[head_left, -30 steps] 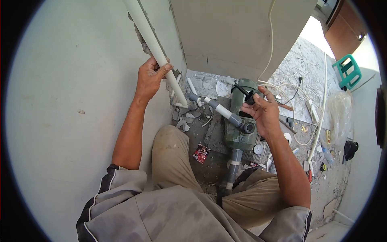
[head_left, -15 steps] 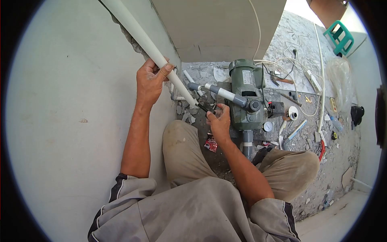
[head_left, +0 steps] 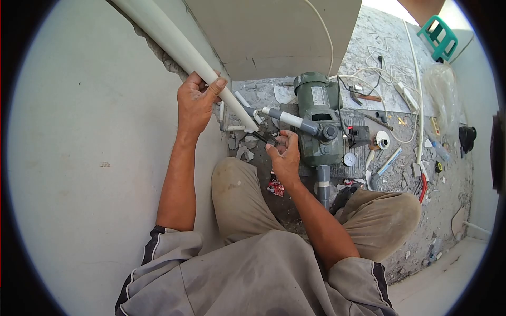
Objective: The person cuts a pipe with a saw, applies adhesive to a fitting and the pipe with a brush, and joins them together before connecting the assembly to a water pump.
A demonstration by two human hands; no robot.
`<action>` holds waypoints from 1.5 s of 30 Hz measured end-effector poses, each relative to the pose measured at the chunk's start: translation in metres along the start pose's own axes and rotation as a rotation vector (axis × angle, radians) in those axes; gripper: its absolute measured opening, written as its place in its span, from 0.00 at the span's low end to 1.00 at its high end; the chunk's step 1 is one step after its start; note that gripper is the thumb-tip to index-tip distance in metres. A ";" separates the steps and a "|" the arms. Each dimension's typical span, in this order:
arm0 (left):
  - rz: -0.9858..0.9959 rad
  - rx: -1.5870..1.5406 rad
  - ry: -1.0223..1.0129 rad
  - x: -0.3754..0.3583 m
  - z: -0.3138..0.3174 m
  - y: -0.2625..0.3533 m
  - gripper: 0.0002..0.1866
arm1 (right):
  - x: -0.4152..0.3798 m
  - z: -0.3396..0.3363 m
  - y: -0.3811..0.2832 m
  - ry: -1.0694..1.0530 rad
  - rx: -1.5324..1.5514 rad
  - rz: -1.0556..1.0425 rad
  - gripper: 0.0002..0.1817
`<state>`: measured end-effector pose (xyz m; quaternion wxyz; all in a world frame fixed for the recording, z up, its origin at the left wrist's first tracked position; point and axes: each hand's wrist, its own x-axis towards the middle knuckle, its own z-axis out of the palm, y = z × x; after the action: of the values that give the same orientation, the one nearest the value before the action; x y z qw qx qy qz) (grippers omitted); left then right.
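A long white plastic pipe (head_left: pixel 174 47) slants down along the wall from the upper left. My left hand (head_left: pixel 198 104) is closed around it near its lower part, thumb on top. In the fingers of my right hand (head_left: pixel 285 157) is a small slim black tool (head_left: pixel 262 138), its tip right at the pipe's lower end; its exact kind I cannot tell. Just right of that hand stands a green water pump (head_left: pixel 316 113). A grey-and-white pipe piece (head_left: pixel 295 121) sticks out from the pump toward the white pipe.
Rubble and white pipe offcuts lie by the wall. Right of the pump are a pressure gauge (head_left: pixel 349 159), a hammer (head_left: pixel 367 97), a power strip (head_left: pixel 407 96), cables and a clear plastic bag (head_left: pixel 441 97). A green stool (head_left: pixel 439 38) stands at the back. A red wrapper (head_left: pixel 275 186) lies between my knees.
The white pipe's upper part has come closer to the camera, and its lower end has shifted slightly up. My right hand and the black tool have moved a little with it.
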<state>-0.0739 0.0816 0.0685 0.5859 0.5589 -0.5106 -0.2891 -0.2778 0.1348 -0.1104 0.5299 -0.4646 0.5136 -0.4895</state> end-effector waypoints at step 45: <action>0.059 0.167 -0.039 0.002 -0.012 0.008 0.19 | 0.083 -0.004 -0.117 -0.330 -0.771 -0.435 0.22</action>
<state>-0.0644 0.0857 0.0785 0.5352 0.5849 -0.5607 -0.2390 -0.2873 0.0415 -0.0015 0.2783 -0.7960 0.4575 -0.2823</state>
